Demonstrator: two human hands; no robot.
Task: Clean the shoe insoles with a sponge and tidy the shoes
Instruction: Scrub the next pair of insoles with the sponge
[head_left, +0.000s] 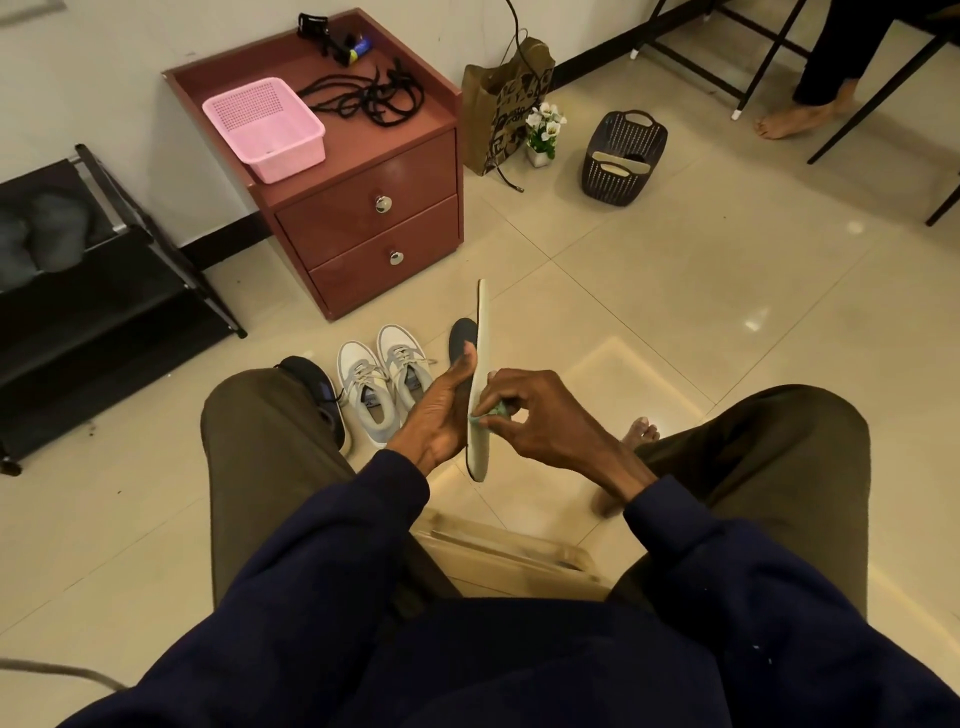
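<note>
Evidently the wiping step is in hand: an insole (480, 364) is held edge-on above the floor, gripped by the left hand (441, 410), while a green sponge (491, 411) is pinched against its lower part by the right hand (545, 415). Next, strokes toward the upper end are probably called for, with the grip kept firm.

On the cabinet (374, 228) a basket (262, 127) (laces (363, 96) beside it) — sneakers (384, 379) on the floor (623, 286) in front

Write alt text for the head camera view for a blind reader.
A seated person's left hand holds a pale insole upright while the right hand presses a green sponge to it. Grey shoes stand on the floor near a red cabinet.
</note>
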